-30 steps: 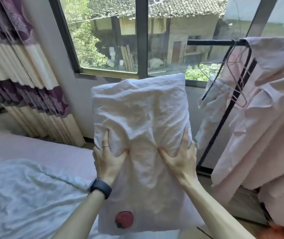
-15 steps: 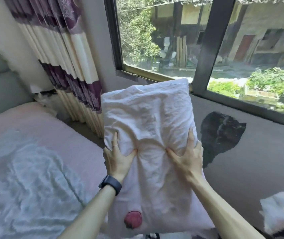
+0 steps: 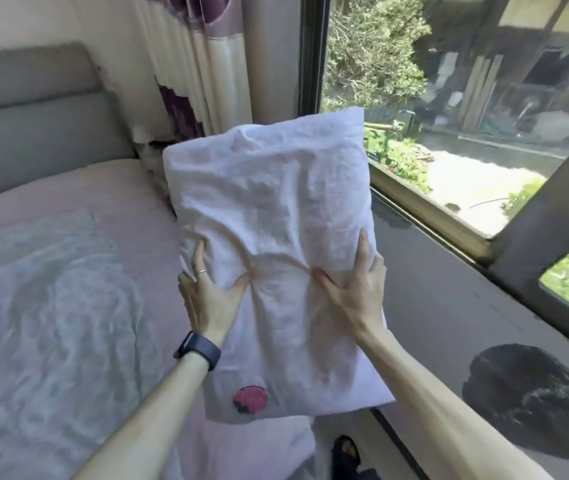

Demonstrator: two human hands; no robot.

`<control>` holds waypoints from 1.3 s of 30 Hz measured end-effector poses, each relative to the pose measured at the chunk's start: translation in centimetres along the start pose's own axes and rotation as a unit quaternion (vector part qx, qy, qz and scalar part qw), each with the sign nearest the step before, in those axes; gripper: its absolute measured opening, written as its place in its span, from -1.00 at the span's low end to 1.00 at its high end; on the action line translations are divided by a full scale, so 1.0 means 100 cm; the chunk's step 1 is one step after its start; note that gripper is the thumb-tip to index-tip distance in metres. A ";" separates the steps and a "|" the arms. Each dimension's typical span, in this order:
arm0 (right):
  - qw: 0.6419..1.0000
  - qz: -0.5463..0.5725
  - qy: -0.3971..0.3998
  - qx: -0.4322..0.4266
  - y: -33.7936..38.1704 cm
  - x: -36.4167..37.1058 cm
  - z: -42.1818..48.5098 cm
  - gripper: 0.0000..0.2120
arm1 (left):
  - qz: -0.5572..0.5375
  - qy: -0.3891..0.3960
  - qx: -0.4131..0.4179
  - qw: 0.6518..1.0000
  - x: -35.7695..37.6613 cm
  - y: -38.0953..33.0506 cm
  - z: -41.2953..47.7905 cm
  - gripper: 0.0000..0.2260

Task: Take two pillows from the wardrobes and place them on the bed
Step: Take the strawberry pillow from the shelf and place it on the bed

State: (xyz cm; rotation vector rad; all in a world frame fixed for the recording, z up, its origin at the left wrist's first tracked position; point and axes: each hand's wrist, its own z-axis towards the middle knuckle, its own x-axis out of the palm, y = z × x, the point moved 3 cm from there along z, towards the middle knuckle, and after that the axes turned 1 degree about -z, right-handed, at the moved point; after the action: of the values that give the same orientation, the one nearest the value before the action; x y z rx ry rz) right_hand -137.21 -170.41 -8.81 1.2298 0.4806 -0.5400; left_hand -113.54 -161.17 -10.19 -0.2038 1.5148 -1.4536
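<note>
Both hands, left hand (image 3: 208, 299) and right hand (image 3: 354, 289), grip one white pillow (image 3: 272, 209) upright above the bed's (image 3: 68, 271) window-side edge.

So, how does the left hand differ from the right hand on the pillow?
The left hand has a ring and a dark watch at its wrist; the right hand is bare. The left hand sits at the pillow's left edge, the right hand at its right edge. Both press thumbs into the front, holding the pillow upright.
</note>
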 end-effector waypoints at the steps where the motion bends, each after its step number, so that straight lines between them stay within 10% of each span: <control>1: 1.000 0.008 0.014 -0.018 0.002 0.010 0.016 0.06 | 0.001 -0.019 -0.004 1.000 0.002 0.001 0.009 -0.10; 14: 0.968 0.094 0.169 -0.157 0.032 0.128 0.176 0.04 | 0.043 -0.230 -0.130 0.964 0.029 0.007 0.090 -0.10; 39: 0.890 0.013 0.421 -0.174 0.217 0.538 0.361 0.01 | 0.058 -0.216 -0.394 0.891 -0.040 0.207 0.428 -0.09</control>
State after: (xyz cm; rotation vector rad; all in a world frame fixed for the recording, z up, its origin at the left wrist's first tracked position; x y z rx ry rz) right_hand -79.78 -206.71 -15.96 1.0711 1.2345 0.1468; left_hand -70.77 -181.28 -16.57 -0.8492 1.6174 -0.5635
